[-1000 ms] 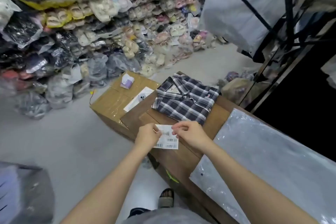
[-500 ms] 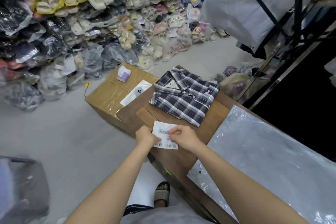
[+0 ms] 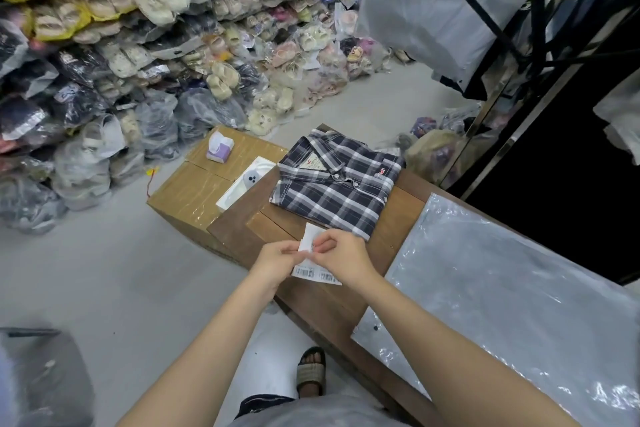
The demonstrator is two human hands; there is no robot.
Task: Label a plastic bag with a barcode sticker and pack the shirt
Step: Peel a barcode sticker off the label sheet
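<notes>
A folded navy and white plaid shirt [image 3: 337, 180] lies on the wooden table [image 3: 405, 215]. Nearer to me, both hands hold a white sheet of barcode stickers [image 3: 313, 274] just above the table. My left hand [image 3: 278, 258] pinches the sheet's left edge. My right hand [image 3: 341, 255] pinches a sticker at the sheet's upper part, which curls upward [image 3: 311, 236]. A clear plastic bag [image 3: 502, 305] lies flat on the table to the right of my hands.
A taped cardboard box [image 3: 187, 194] stands left of the table, with a purple tissue pack [image 3: 219, 148] and a white phone box [image 3: 247, 182] on it. Bagged shoes [image 3: 173, 45] are piled along the back. A metal rack [image 3: 519, 28] stands at the right.
My hands and the sticker sheet stayed near the table's front edge. My right fingers have lifted the sheet's upper part, which now curls up instead of lying flat.
</notes>
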